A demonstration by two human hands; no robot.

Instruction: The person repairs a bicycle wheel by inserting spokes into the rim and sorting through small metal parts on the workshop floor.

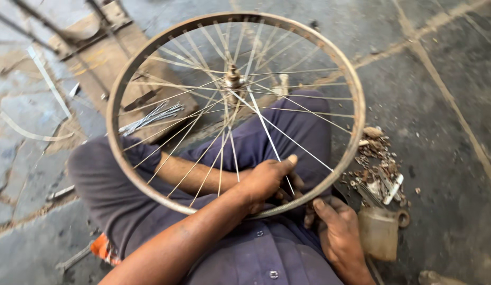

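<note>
Bicycle wheel (150, 74), a bare metal rim laced with thin spokes to a small hub (234, 80), rests tilted across the lap of a person sitting on the stone floor (446, 105), its far edge toward 12 o'clock and its near edge at the hands.

At about 5 o'clock on the rim, the left hand (266, 178) reaches in among the spokes with its fingers (291, 160) pressed together around one spoke near where it meets the rim. The right hand (338, 232) sits just outside the rim at the same spot, fingers curled under the edge; what they pinch, if anything, cannot be told.

The wheel looks light but stiff at the rim, which is rusty and likely rough rather than slippery. Its spokes seem springy and easy to bend, so the rim is the safer place to grip, or the hub for turning.

Beyond the wheel at 10 o'clock a bundle of loose spokes (150, 117) lies on a wooden board (113, 58). At 3 o'clock, near the right hand, sits a heap of rusty small parts (380, 163), with a cloudy plastic cup (379, 232) just beside the hand.
</note>
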